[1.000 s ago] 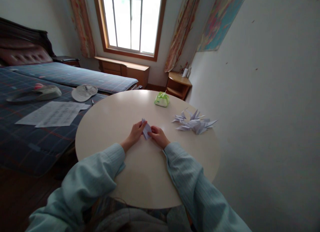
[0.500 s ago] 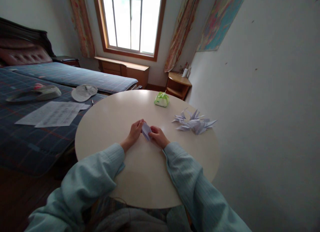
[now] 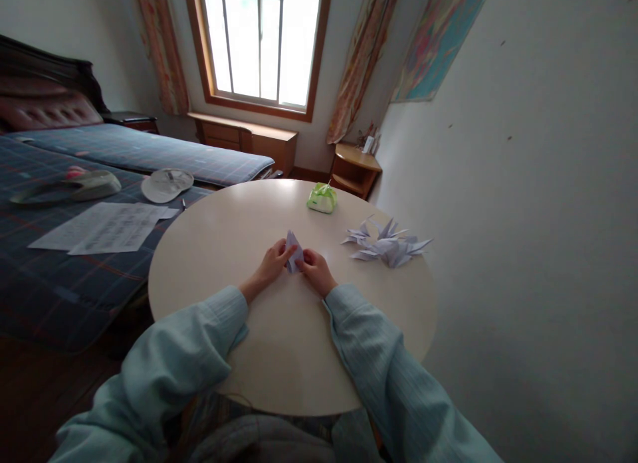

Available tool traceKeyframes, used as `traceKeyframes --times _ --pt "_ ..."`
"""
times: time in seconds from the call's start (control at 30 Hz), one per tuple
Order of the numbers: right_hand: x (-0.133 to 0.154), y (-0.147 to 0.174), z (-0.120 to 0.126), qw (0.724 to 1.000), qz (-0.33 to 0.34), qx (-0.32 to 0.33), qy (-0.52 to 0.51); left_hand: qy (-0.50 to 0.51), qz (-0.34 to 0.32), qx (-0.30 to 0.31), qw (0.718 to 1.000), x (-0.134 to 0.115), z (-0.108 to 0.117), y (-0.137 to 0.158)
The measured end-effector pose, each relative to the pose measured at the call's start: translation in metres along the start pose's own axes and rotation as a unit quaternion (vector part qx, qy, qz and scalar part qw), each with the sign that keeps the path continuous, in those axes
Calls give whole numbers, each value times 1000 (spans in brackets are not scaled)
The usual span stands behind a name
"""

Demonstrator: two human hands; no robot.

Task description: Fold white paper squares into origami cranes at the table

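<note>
A small piece of folded white paper point(image 3: 294, 252) is held between my two hands above the middle of the round table point(image 3: 279, 357). My left hand point(image 3: 273, 261) pinches its left side, with the thumb lying across it. On its right side my right hand point(image 3: 315, 270) grips the lower edge with fingers closed. The paper's pointed end sticks up between the hands. To the right on the tabletop lies a cluster of folded paper cranes point(image 3: 391, 244), several of them close together.
A green tissue packet point(image 3: 321, 198) stands near the table's far edge. Left of the table is a bed point(image 3: 74, 277) with printed sheets point(image 3: 107, 227), a white cap point(image 3: 168, 185) and a bag-like item point(image 3: 90, 184). A wall point(image 3: 523, 250) runs along the right side.
The folded paper has turned from a slanted position to a more upright one, its point now upward. My left thumb has moved across onto it. Both hands keep hold.
</note>
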State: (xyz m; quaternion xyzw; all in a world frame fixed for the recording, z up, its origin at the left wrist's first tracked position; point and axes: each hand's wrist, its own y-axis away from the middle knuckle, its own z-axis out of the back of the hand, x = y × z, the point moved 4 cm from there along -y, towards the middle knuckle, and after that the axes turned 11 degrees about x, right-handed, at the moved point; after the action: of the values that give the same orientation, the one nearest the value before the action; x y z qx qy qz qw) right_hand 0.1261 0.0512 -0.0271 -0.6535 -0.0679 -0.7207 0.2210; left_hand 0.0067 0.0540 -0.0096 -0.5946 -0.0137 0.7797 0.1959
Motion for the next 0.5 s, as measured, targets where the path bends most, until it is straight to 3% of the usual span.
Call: traceKeyframes --times 0.23,0.5 --pt "0 1 13 995 -14 -83 -55 -51 -18 54 997 -3 -7 3" --pt "3 1 14 995 -4 -86 -42 -54 -18 33 998 -7 -4 4"
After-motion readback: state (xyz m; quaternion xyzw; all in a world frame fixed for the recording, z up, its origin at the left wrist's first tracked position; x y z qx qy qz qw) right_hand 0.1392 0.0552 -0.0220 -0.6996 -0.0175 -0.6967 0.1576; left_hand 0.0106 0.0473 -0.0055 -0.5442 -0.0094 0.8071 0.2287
